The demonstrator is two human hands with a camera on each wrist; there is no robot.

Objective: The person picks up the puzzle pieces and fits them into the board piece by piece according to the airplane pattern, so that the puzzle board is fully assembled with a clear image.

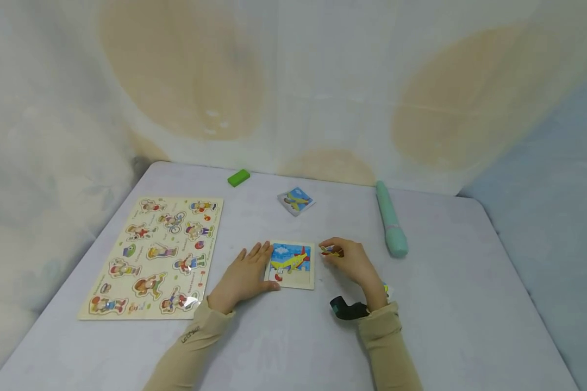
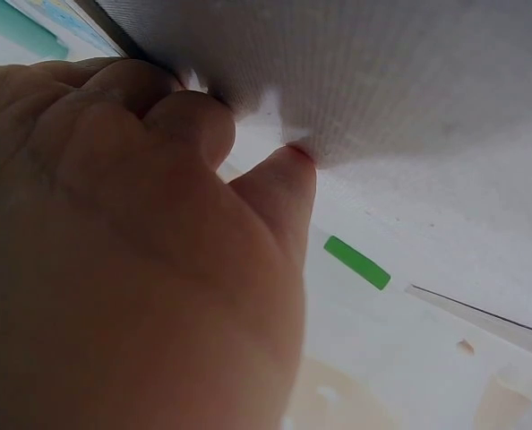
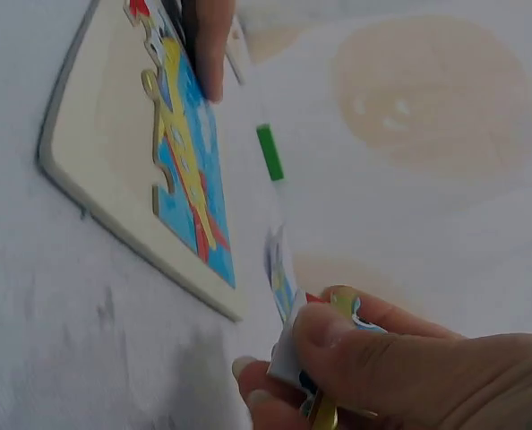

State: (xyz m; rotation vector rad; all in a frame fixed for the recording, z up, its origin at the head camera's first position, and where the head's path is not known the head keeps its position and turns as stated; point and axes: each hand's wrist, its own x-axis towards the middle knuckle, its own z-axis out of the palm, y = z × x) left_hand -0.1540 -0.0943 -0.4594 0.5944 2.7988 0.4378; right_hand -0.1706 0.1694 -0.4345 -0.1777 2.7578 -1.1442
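partly hidden, a puzzle piece point(image 1: 331, 250) sits in right-hand fingers point(image 3: 356, 349).

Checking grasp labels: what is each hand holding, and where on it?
Right hand pinches a small puzzle piece at its lower edge. Left hand rests flat against the airplane puzzle board, gripping nothing.

Large wooden peg puzzle board point(image 1: 153, 259) with cartoon figures at the tabletop's point(image 1: 469, 304) left, green block point(image 1: 238, 177) near the far edge, small airplane picture card point(image 1: 295, 201) beyond centre, mint-green cylindrical tube point(image 1: 391, 227) lying at the right, stained white backdrop point(image 1: 293, 81) behind.
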